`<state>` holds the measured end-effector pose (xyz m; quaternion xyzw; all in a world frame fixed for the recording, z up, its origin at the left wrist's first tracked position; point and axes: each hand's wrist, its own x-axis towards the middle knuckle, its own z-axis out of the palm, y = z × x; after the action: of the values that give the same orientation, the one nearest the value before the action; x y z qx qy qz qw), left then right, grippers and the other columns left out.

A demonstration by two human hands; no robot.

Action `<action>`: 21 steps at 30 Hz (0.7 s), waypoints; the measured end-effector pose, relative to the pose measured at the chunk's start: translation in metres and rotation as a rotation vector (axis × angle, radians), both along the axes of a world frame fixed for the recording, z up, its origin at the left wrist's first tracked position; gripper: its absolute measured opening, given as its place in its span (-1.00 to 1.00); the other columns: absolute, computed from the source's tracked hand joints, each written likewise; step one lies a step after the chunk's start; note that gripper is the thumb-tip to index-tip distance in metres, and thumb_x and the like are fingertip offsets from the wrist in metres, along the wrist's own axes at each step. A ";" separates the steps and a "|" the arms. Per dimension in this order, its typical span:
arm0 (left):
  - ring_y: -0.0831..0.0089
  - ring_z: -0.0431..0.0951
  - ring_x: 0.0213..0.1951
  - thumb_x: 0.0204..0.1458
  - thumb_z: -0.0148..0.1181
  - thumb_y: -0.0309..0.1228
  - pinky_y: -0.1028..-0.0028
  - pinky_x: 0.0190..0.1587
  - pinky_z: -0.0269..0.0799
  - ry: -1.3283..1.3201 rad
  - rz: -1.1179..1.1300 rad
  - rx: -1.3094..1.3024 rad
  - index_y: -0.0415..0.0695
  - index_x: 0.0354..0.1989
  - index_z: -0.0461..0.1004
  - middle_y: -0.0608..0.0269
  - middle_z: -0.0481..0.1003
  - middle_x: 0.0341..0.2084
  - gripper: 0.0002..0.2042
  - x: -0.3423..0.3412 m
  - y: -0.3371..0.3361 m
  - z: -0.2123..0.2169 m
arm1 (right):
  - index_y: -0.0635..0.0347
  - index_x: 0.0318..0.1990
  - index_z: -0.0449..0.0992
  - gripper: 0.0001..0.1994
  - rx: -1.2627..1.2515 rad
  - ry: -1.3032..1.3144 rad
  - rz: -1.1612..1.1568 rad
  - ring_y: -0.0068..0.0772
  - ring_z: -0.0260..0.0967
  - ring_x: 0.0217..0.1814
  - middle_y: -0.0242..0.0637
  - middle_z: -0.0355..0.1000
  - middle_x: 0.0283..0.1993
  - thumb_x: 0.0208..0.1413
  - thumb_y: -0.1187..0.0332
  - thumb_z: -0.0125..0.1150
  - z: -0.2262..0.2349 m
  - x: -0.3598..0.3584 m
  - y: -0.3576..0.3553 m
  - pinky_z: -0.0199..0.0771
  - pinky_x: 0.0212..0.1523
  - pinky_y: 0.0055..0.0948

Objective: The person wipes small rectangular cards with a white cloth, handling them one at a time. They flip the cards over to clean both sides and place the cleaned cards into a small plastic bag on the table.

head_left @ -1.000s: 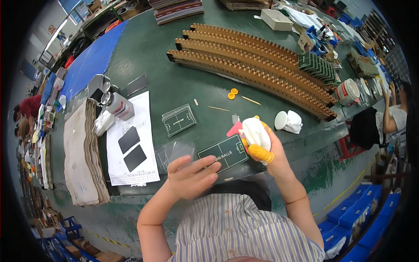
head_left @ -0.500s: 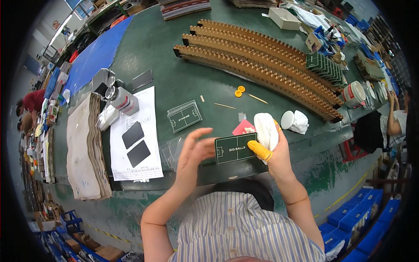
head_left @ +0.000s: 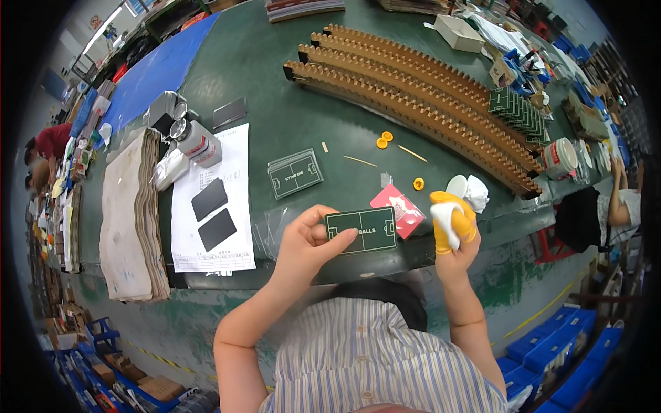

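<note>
Now the left hand (head_left: 303, 242) is gripping a small green board (head_left: 361, 230) by its nine o'clock edge, above the worktop (head_left: 275, 124). At three o'clock, the right hand (head_left: 454, 230) is clutching a white cloth (head_left: 444, 220).

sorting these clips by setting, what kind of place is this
Most likely a factory assembly or packing bench. Long brown slotted racks cross a green worktable, with a row of green panels loaded in them. The left hand holds one such green panel; blue bins stand on the floor.
</note>
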<state>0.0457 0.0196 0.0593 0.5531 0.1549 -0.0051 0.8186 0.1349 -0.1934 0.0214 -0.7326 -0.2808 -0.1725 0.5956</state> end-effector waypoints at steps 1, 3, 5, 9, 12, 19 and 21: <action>0.60 0.56 -0.37 -0.01 0.19 -0.61 0.63 -0.29 0.46 -0.001 0.002 -0.005 -0.23 -0.25 0.33 0.16 0.56 -0.41 -0.81 0.000 0.000 0.000 | 0.23 -0.26 0.53 -0.82 -0.026 -0.098 0.014 -0.28 0.42 -0.10 -0.09 0.44 -0.08 -0.08 0.49 0.28 -0.001 0.000 -0.002 0.40 -0.08 -0.42; 0.59 0.56 -0.38 -0.01 0.19 -0.61 0.63 -0.29 0.46 -0.012 0.010 -0.014 -0.23 -0.26 0.33 0.16 0.56 -0.41 -0.82 0.000 0.000 0.000 | 0.11 -0.42 0.59 -0.81 -0.046 -0.255 0.065 -0.22 0.41 -0.22 -0.09 0.45 -0.10 -0.33 0.48 0.35 -0.008 0.001 -0.006 0.42 -0.20 -0.43; 0.59 0.56 -0.38 -0.01 0.19 -0.61 0.63 -0.29 0.47 -0.020 0.009 -0.014 -0.22 -0.26 0.33 0.16 0.56 -0.41 -0.82 0.000 -0.001 0.001 | -0.04 -0.43 0.62 -0.76 -0.171 -0.412 0.108 -0.30 0.36 -0.27 -0.14 0.45 -0.09 -0.42 0.39 0.39 -0.011 0.002 -0.012 0.34 -0.30 -0.43; 0.59 0.56 -0.38 -0.01 0.18 -0.62 0.63 -0.30 0.47 -0.027 0.000 0.009 -0.22 -0.28 0.32 0.16 0.56 -0.40 -0.83 0.000 -0.003 0.001 | -0.11 -0.35 0.62 -0.65 -0.256 -0.505 0.055 -0.34 0.30 -0.24 -0.28 0.45 -0.15 -0.48 0.26 0.42 -0.017 -0.005 -0.015 0.24 -0.33 -0.44; 0.59 0.56 -0.37 -0.01 0.18 -0.62 0.64 -0.29 0.47 -0.023 -0.003 0.030 -0.22 -0.29 0.32 0.15 0.56 -0.40 -0.83 0.000 -0.004 0.000 | -0.14 -0.32 0.59 -0.64 -0.248 -0.573 0.027 -0.39 0.25 -0.25 -0.39 0.40 -0.24 -0.45 0.22 0.42 -0.011 -0.006 -0.009 0.24 -0.33 -0.45; 0.61 0.55 -0.37 -0.02 0.19 -0.63 0.64 -0.27 0.46 -0.036 -0.010 0.012 -0.20 -0.32 0.31 0.19 0.55 -0.41 -0.83 -0.002 -0.002 0.001 | -0.19 -0.37 0.58 -0.69 -0.263 -0.776 0.047 -0.37 0.24 -0.25 -0.37 0.40 -0.25 -0.43 0.22 0.41 -0.014 0.003 -0.010 0.25 -0.33 -0.45; 0.61 0.54 -0.37 -0.02 0.20 -0.63 0.64 -0.27 0.46 -0.056 -0.004 -0.004 -0.19 -0.33 0.31 0.20 0.54 -0.40 -0.82 -0.002 0.000 -0.001 | -0.17 -0.36 0.58 -0.69 -0.249 -0.757 0.055 -0.35 0.24 -0.25 -0.37 0.39 -0.25 -0.43 0.23 0.42 -0.014 0.003 -0.012 0.25 -0.33 -0.44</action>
<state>0.0434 0.0192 0.0581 0.5517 0.1309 0.0084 0.8237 0.1382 -0.2054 0.0072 -0.6761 -0.5188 -0.3788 0.3608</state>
